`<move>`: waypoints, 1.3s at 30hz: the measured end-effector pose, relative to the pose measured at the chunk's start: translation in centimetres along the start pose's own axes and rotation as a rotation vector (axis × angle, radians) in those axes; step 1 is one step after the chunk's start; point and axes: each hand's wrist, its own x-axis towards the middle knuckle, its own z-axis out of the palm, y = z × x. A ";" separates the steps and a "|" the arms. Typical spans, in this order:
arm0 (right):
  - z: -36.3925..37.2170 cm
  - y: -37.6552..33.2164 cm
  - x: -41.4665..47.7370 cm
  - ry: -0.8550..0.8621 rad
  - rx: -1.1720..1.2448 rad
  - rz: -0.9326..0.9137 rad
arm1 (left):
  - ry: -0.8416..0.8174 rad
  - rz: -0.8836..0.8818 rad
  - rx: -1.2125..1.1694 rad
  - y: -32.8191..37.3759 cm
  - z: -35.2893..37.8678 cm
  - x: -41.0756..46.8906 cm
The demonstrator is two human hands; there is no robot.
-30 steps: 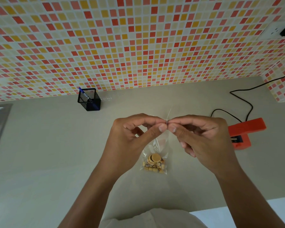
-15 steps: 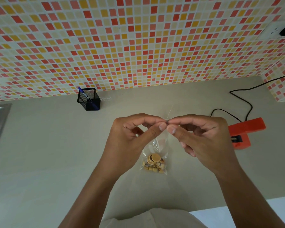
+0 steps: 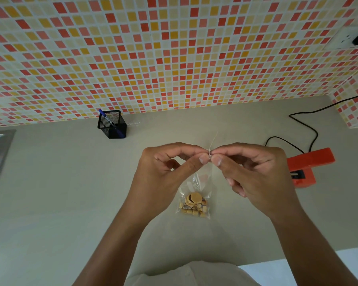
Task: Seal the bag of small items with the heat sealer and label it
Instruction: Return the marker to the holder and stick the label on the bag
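Head view. One clear bag (image 3: 196,187), hanging upright at centre frame above the grey counter (image 3: 60,193); top edge gathered and pinched, bottom corner at 6 o'clock of the hands. Inside, a small heap of tan pieces (image 3: 193,205): two or three flat discs on top, a dozen or so little cubes and rolls beneath, exact count unclear.

Two hands. Left hand (image 3: 165,172) at 9 o'clock of the bag top, thumb and forefinger pressed together on the plastic, other fingers curled loosely into an arch. Right hand (image 3: 256,174) at 3 o'clock, thumb and forefinger likewise pinching the same gathered top, remaining fingers bent inward. Both sets of fingertips nearly touching each other, a thin twist of plastic sticking up between them toward 12 o'clock.

One orange heat sealer (image 3: 306,168) on the counter at 3 o'clock, just beyond the right hand; one black cord (image 3: 310,120) running from it toward 1 o'clock to a wall socket (image 3: 347,38). One black mesh pen cup (image 3: 112,124) at 11 o'clock, holding one blue pen (image 3: 105,117).
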 end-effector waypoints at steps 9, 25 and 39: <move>0.2 0.0 0.1 0.028 -0.059 -0.037 | 0.013 0.038 0.071 0.1 0.1 0.0; 1.3 1.2 -0.2 0.179 -0.432 -0.203 | 0.008 -0.045 0.040 -1.5 0.7 0.4; 0.5 3.1 0.3 0.174 -0.028 0.117 | 0.133 -0.296 -0.204 -3.2 0.1 0.7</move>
